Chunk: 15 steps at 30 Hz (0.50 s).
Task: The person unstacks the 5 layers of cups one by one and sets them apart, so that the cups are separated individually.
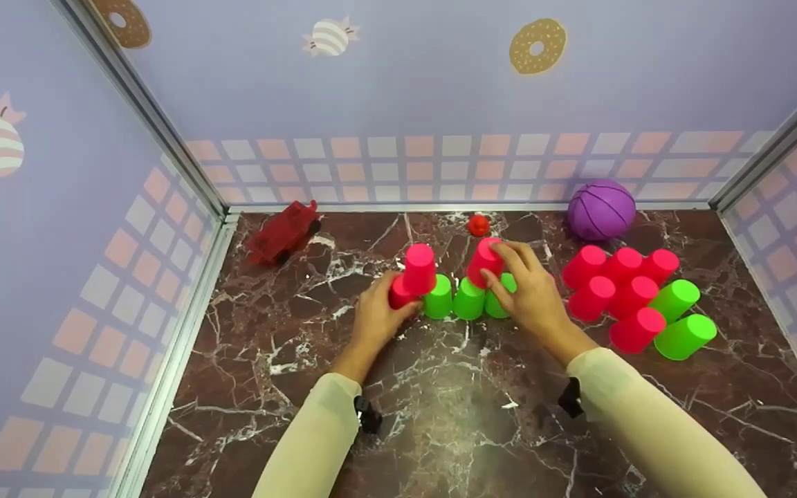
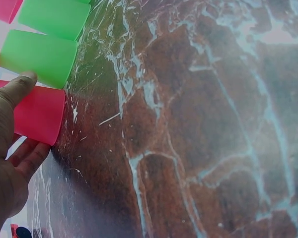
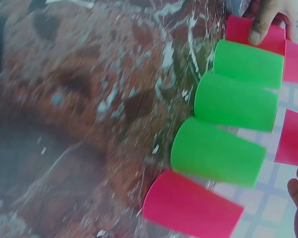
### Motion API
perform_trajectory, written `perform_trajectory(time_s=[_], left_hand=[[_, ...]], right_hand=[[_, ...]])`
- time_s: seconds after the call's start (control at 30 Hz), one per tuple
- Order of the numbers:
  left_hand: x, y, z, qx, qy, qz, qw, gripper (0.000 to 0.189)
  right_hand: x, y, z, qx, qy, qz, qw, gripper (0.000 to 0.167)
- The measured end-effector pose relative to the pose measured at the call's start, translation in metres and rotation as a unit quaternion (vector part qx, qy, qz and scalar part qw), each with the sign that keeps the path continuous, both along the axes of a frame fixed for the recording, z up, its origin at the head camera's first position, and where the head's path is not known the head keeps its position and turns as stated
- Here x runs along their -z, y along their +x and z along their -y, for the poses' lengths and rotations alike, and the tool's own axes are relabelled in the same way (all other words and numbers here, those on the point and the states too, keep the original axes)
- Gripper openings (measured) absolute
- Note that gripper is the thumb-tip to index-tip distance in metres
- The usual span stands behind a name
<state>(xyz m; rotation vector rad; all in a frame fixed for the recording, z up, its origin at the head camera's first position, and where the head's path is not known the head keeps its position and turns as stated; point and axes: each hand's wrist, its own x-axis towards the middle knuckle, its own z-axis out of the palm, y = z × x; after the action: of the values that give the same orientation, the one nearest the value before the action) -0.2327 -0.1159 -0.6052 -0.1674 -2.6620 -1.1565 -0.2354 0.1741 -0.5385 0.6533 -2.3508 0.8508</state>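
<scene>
Upside-down cups stand in a row: a pink cup (image 1: 398,293) at the left end, several green cups (image 1: 438,299) in the middle and another pink cup (image 3: 191,206) at the right end, mostly behind the right hand in the head view. My left hand (image 1: 379,312) grips the left-end pink cup, thumb in front. An upper pink cup (image 1: 419,268) sits over that cup and the neighbouring green one. With thumb and fingers, my right hand (image 1: 528,290) holds one more pink cup (image 1: 484,263) just above the green cups; whether it touches them I cannot tell.
To the right stands a cluster of upside-down pink cups (image 1: 592,299) and two green cups (image 1: 685,337). Behind it lies a purple ball (image 1: 602,210). A small red object (image 1: 479,225) and a red toy vehicle (image 1: 284,233) are near the back wall (image 1: 426,83).
</scene>
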Motion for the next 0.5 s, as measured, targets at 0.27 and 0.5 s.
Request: perform_trajectory(time_s=[0.27, 0.5], left_hand=[[0.000, 0.001, -0.001, 0.004, 0.007, -0.008, 0.9999, 0.058], [0.000, 0.000, 0.000, 0.000, 0.004, 0.008, 1.0000, 0.059]], right_hand=[[-0.003, 0.007, -0.035, 0.027, -0.004, 0.002, 0.9996, 0.048], [-0.004, 0.017, -0.067, 0.052, 0.001, 0.000, 0.9986, 0.047]])
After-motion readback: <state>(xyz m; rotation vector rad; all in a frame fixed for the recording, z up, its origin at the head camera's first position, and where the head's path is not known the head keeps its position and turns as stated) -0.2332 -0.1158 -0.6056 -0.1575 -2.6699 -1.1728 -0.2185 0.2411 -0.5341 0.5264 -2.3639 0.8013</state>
